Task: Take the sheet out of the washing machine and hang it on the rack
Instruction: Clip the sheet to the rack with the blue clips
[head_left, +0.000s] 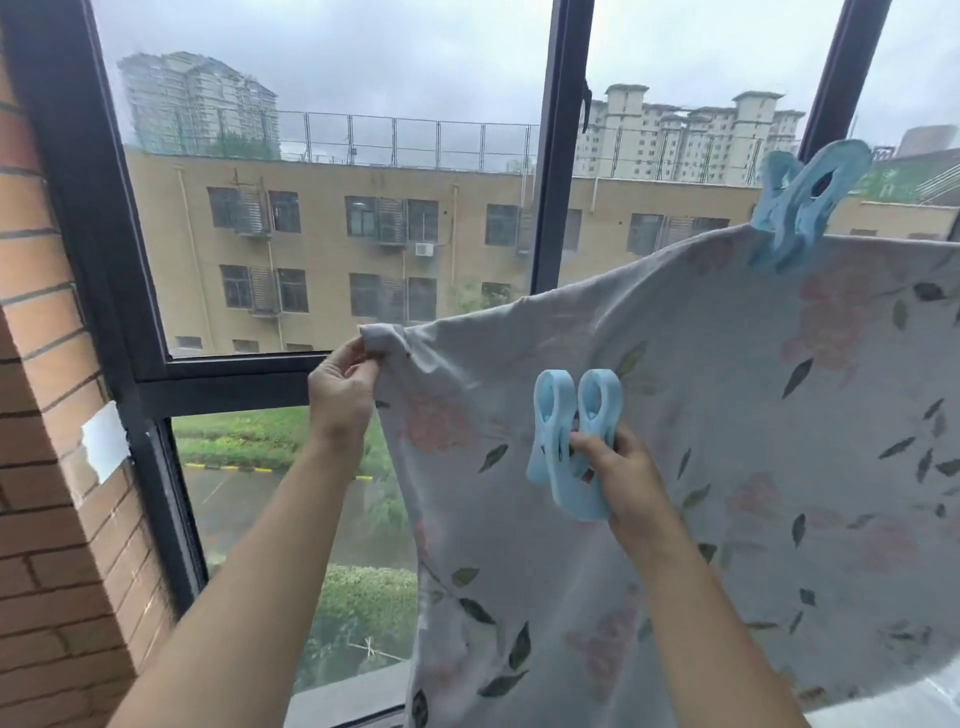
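Window (558, 156): dark-framed and multi-paned, filling the background. A tan building, tower blocks and green verges are seen through the glass.

Sheet (727, 467): pale cloth printed with pink flowers and dark green leaves, spread in front of the window across the right and centre of the view. Its upper edge is carried high at the right and slopes down to the left. Whatever supports it there is hidden under the cloth.

Brick wall (47, 415): orange-brown with pale joints, set along the left edge beside the window frame.

Left hand (340, 395): raised, with the sheet's upper left corner pinched between thumb and fingers and bunched at the fingertips.

Right hand (618, 478): held in front of the sheet's middle, with the fingers curled round a clip.

Held clip (571, 441): large, pale blue plastic, gripped at its middle. The two looped handles are turned upward and the jaw end is turned downward.

Pegged clip (800, 208): of the same pale blue, clamped over the sheet's top edge at the upper right.

Tape patch (104, 439): white, stuck where the brick meets the frame.
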